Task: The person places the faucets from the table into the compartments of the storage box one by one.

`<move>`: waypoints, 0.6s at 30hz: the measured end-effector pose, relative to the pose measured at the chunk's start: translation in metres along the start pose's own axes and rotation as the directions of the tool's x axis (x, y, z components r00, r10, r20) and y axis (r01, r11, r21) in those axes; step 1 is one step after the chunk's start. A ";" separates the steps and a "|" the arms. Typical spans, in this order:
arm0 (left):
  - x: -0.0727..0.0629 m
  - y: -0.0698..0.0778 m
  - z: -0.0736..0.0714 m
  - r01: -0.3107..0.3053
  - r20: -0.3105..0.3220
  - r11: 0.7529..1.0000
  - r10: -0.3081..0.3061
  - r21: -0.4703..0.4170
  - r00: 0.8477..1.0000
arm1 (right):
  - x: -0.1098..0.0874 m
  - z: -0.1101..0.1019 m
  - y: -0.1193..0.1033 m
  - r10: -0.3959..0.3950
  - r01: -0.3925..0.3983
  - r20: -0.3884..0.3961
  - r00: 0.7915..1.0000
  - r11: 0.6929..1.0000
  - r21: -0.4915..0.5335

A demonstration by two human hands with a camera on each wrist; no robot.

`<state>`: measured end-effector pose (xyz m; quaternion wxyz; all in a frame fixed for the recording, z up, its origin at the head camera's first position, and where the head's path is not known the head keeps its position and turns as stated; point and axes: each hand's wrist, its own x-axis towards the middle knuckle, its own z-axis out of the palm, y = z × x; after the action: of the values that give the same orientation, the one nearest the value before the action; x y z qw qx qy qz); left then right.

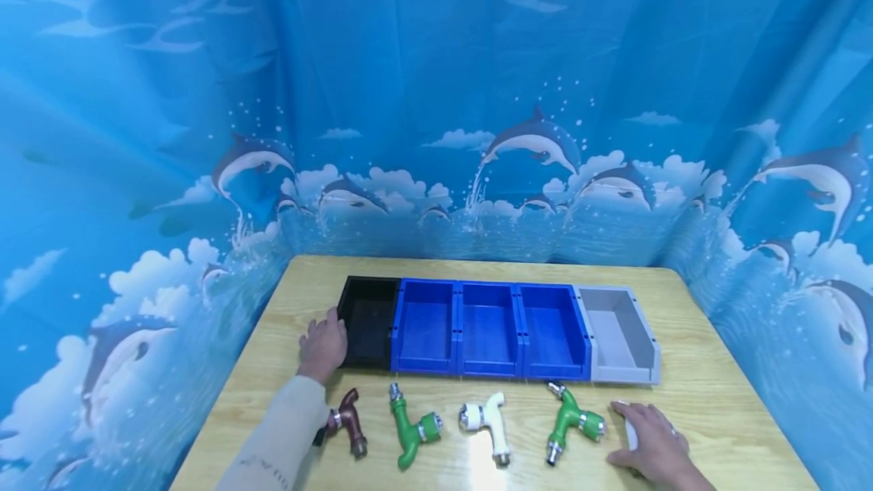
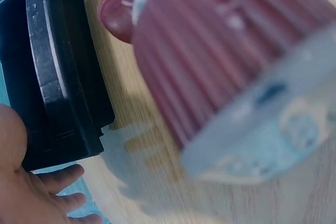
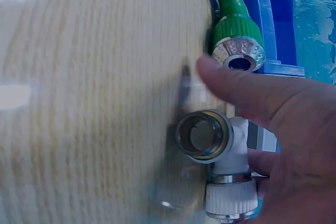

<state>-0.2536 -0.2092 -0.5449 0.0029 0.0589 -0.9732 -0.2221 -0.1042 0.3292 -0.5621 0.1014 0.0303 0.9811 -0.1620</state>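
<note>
My left hand (image 1: 323,347) is at the left side of the black bin (image 1: 368,324), its fingers extended and holding nothing. In the left wrist view a dark red faucet (image 2: 210,51) looms close, apart from that hand. My right hand (image 1: 655,442) is around a white faucet (image 1: 631,434) on the table. In the right wrist view its thumb (image 3: 236,85) stretches out above the white faucet (image 3: 231,156), apart from it. Other fingers pass behind the faucet, partly hidden; firm contact cannot be made out.
Three blue bins (image 1: 487,328) and a grey bin (image 1: 617,332) continue the row. On the wooden table (image 1: 716,370), in front of them, lie a green faucet (image 1: 409,432), another white faucet (image 1: 492,423) and a second green faucet (image 1: 567,424). A dolphin-print curtain (image 1: 436,97) surrounds the table.
</note>
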 end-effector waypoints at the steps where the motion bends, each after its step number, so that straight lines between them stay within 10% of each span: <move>1: 0.000 0.000 0.000 0.002 0.000 1.000 -0.002 -0.003 1.000 | 0.000 0.000 0.001 -0.011 0.011 0.001 1.000 1.000 -0.007; 18: 0.006 -0.007 0.010 0.002 -0.030 1.000 -0.003 -0.018 1.000 | -0.006 -0.006 0.007 -0.114 0.113 -0.038 0.993 0.993 -0.045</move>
<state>-0.2587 -0.2118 -0.5567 0.0176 0.0635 -0.9709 -0.2301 -0.0991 0.3380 -0.5574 0.0727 -0.0244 0.9863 -0.1459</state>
